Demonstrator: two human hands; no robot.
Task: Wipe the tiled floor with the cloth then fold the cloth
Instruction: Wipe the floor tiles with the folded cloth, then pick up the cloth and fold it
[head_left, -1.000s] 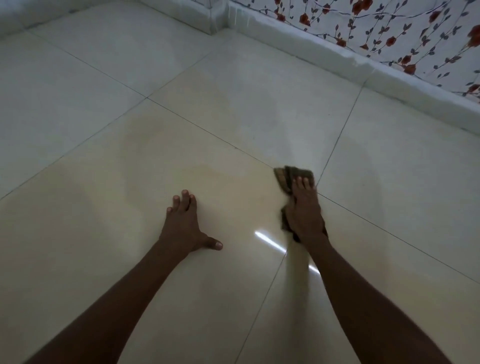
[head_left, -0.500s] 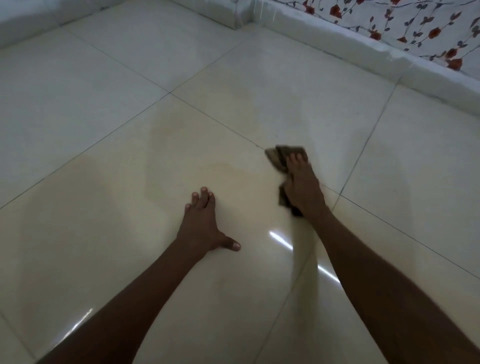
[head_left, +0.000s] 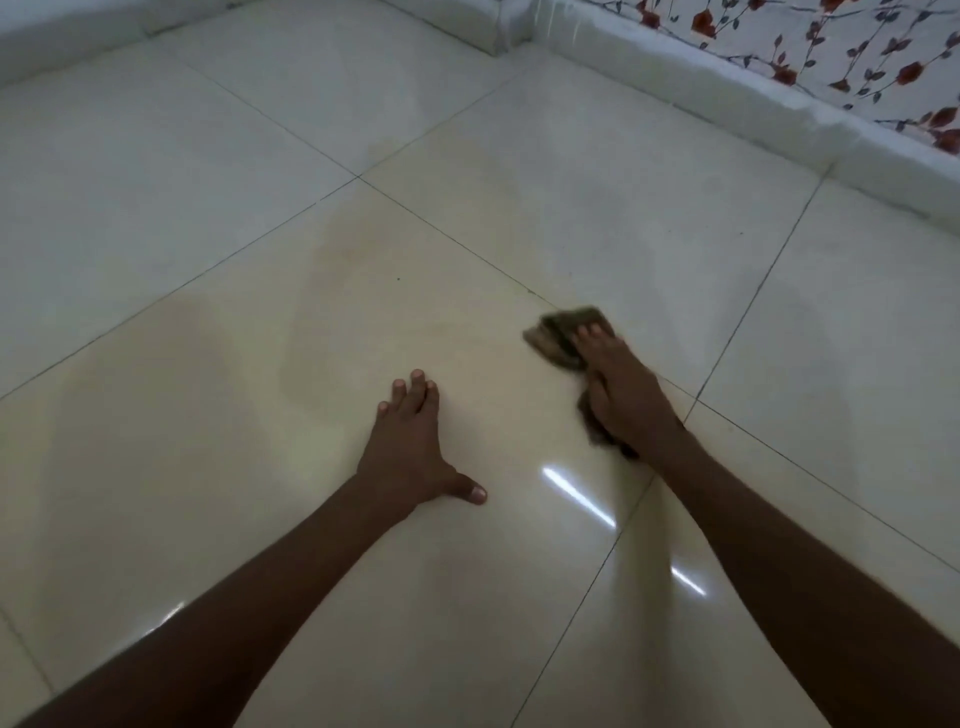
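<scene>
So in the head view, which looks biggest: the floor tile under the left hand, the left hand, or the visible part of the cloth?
Largest to smallest, as they look:
1. floor tile
2. left hand
3. cloth, mostly covered by the right hand, so its true size is unsure.

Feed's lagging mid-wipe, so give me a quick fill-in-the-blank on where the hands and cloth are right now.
1. The cloth lies under the ____ hand.
2. The left hand rests flat on the ____, holding nothing.
3. The cloth's colour is ____.
4. The wall at the top right bears a pattern of red ____.

Missing words: right; floor; brown; flowers
</scene>
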